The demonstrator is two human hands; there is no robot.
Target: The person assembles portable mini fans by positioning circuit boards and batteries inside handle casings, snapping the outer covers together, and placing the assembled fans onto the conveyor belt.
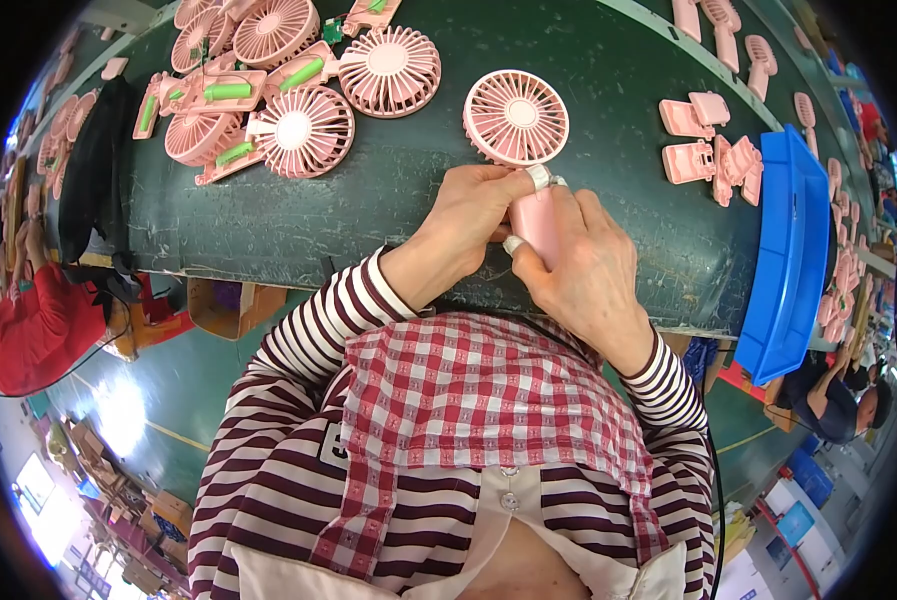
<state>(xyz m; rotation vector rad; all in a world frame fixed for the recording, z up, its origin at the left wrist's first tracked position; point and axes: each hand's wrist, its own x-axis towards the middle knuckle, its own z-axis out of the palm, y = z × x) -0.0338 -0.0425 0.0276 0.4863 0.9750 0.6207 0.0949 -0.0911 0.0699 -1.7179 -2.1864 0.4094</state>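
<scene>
A pink handheld fan (535, 222) is held between my two hands near the front edge of the green worktable. Its round caged head (517, 117) points away from me, and the handle runs back toward my body. My left hand (475, 212) closes on the neck, just below the head. My right hand (586, 243) wraps the handle from the right side. White covers sit on some fingertips. To the left lies a pile of opened pink fans (299, 131) with green cylindrical batteries (228, 91) and small circuit boards showing.
Pink handle covers (687, 117) lie to the right, beside a blue plastic tray (783, 255) at the table's right edge. More pink fans (759, 66) lie beyond a pale rail. Co-workers sit at left, in a red sleeve (38, 325), and at right, in dark clothing (818, 400).
</scene>
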